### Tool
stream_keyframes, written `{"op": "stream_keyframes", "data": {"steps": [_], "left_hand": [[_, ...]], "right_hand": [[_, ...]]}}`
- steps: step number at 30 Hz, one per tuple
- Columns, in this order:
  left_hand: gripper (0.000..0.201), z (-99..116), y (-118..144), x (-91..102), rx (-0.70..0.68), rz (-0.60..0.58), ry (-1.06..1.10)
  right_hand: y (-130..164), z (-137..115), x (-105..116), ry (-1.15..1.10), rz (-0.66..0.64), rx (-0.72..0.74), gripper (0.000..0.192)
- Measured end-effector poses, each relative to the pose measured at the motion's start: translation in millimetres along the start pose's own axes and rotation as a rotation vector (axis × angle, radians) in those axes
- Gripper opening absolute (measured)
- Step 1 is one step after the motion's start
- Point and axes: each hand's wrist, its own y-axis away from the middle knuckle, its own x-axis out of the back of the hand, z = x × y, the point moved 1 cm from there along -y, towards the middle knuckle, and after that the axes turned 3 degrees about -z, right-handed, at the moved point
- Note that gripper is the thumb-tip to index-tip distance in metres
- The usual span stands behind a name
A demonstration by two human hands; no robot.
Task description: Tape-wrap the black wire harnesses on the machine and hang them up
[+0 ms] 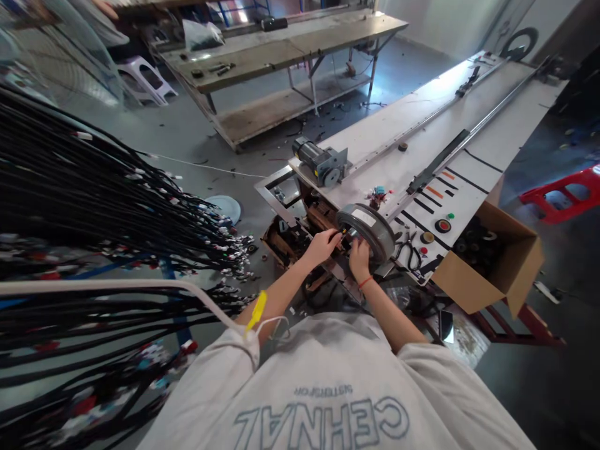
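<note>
The left hand (322, 245) pinches a thin black wire (338, 234) beside a big gray wheel (368, 231). The right hand (360, 257) is closed on the wheel's near edge. Scissors (411, 253) lie just past it.

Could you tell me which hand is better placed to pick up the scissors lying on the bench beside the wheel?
Probably the right hand. It rests on the near face of the wheel, and the scissors lie just to its right. The left hand is on the wheel's far side, pinching a black cable.
</note>
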Motion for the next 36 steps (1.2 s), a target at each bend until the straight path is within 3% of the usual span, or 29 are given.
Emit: {"op": "stream_keyframes", "data": {"steps": [3, 6, 12, 16, 18, 22, 25, 31, 36], "left_hand": [[0.030, -6, -8, -5.3, 0.011, 0.004, 0.006], [0.032, -17, 3, -6.9, 0.049, 0.020, 0.028], [0.033, -19, 26, -11.5, 0.041, 0.003, 0.043], [0.034, -23, 31, -14.3, 0.048, -0.021, 0.077], [0.034, -30, 30, -18.0, 0.046, -0.054, 0.053], [0.029, -44, 26, -29.6, 0.028, -0.136, -0.024], [0.027, -48, 25, -35.1, 0.020, -0.151, -0.036], [0.031, -41, 27, -34.9, 0.003, -0.137, -0.054], [0.029, -36, 37, -38.6, 0.013, -0.097, -0.208]], "right_hand": [[15, 10, 0, 0.235, 0.042, 0.051, 0.018], [9, 18, 0, 0.352, -0.026, 0.034, 0.008], [2, 30, 11, 0.180, -0.130, 0.133, 0.005], [16, 34, 18, -0.012, -0.208, 0.063, 0.006], [19, 28, 20, 0.003, -0.248, 0.066, 0.009], [10, 5, 18, 0.131, -0.217, 0.214, 0.007], [-4, -7, 14, 0.192, -0.290, 0.304, 0.022], [-9, -4, 16, 0.424, -0.382, 0.490, 0.023], [-6, -14, 2, 0.636, -0.360, 0.339, 0.037]]}}
